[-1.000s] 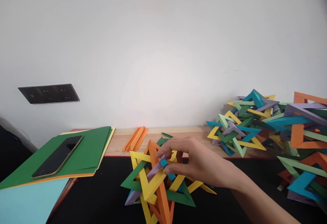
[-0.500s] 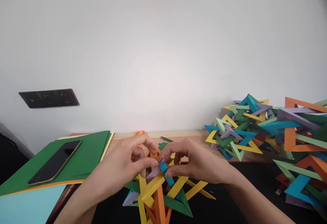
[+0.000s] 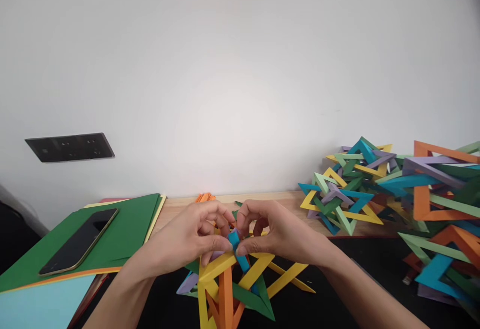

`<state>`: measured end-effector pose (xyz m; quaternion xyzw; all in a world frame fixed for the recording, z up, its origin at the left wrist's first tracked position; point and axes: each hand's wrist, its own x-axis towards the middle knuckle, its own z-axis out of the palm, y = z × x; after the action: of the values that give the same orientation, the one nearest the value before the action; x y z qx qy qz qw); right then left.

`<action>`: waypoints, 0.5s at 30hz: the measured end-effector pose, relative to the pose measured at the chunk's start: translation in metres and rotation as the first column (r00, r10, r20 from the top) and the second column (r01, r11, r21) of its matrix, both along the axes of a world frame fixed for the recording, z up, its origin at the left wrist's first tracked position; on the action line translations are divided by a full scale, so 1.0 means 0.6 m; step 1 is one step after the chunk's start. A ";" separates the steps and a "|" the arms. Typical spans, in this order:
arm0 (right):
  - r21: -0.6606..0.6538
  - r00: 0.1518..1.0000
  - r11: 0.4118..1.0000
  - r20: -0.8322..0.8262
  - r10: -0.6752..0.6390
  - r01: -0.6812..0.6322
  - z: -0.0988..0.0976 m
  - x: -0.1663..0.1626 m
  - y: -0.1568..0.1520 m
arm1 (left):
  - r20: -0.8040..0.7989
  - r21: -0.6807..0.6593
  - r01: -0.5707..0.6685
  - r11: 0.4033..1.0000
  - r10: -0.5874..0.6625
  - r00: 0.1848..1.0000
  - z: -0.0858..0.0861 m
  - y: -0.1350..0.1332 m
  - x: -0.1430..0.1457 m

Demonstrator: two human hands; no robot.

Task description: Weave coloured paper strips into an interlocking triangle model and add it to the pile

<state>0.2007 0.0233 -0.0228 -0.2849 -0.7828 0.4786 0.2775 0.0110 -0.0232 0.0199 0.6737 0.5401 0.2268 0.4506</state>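
Between my hands is a model of interlocked folded paper strips (image 3: 226, 291) in yellow, orange, green, purple and blue. My left hand (image 3: 200, 229) pinches at its top, thumb against the blue paper strip (image 3: 240, 252) and a bit of purple paper. From the other side, my right hand (image 3: 268, 229) pinches the same blue strip between thumb and fingers. The two hands nearly meet there. Fingertips hide the exact joint. Yellow and green strips fan out below and to the right of the pinch.
Finished-looking paper star models (image 3: 337, 196) are piled at the right. At the left, a phone (image 3: 80, 241) lies on green paper sheets (image 3: 140, 219), with light blue paper (image 3: 41, 296) nearer. Folded orange strips (image 3: 205, 197) lie behind my left hand. A black socket panel (image 3: 71, 148) is on the wall.
My hands have come closer together at the blue strip. The left thumb has moved right onto it, and the model has shifted slightly left.
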 end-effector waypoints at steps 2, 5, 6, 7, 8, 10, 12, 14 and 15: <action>0.012 1.000 1.000 0.008 -0.002 0.002 0.000 0.000 0.000 | -0.057 0.002 0.003 1.000 -0.003 0.998 0.003 -0.003 0.002; 0.012 1.000 1.000 0.021 -0.001 0.001 0.003 0.001 -0.001 | -0.100 -0.003 0.036 0.999 -0.036 0.994 0.007 -0.007 0.004; 0.008 1.000 1.000 0.023 -0.002 0.002 0.004 0.001 -0.002 | -0.100 -0.007 0.045 0.999 -0.046 0.994 0.008 -0.007 0.003; 0.005 1.000 1.000 0.024 -0.006 0.006 0.005 0.001 -0.002 | -0.096 -0.011 0.051 0.999 -0.051 0.994 0.007 -0.007 0.003; 0.002 1.000 1.000 0.025 -0.007 0.007 0.006 0.001 -0.002 | -0.090 -0.015 0.054 0.998 -0.055 0.994 0.006 -0.006 0.002; 0.001 1.000 1.000 0.018 0.000 0.000 0.006 0.001 -0.002 | -0.069 -0.022 0.058 0.998 -0.059 0.996 0.003 -0.004 -0.001; 0.003 1.000 1.000 0.011 0.005 -0.005 0.006 0.000 -0.002 | -0.039 -0.027 0.058 0.998 -0.059 0.998 -0.001 -0.001 -0.003; 0.011 1.000 1.000 0.009 0.006 -0.006 0.004 0.000 -0.001 | -0.009 -0.032 0.057 0.998 -0.058 0.998 -0.003 0.001 -0.005; 0.017 1.000 1.000 0.010 0.004 -0.004 0.003 0.000 -0.001 | 0.001 -0.035 0.058 0.998 -0.058 0.998 -0.004 0.002 -0.005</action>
<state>0.2005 0.0229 -0.0207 -0.2834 -0.7888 0.4711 0.2749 0.0079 -0.0221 0.0176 0.6809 0.5243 0.2044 0.4688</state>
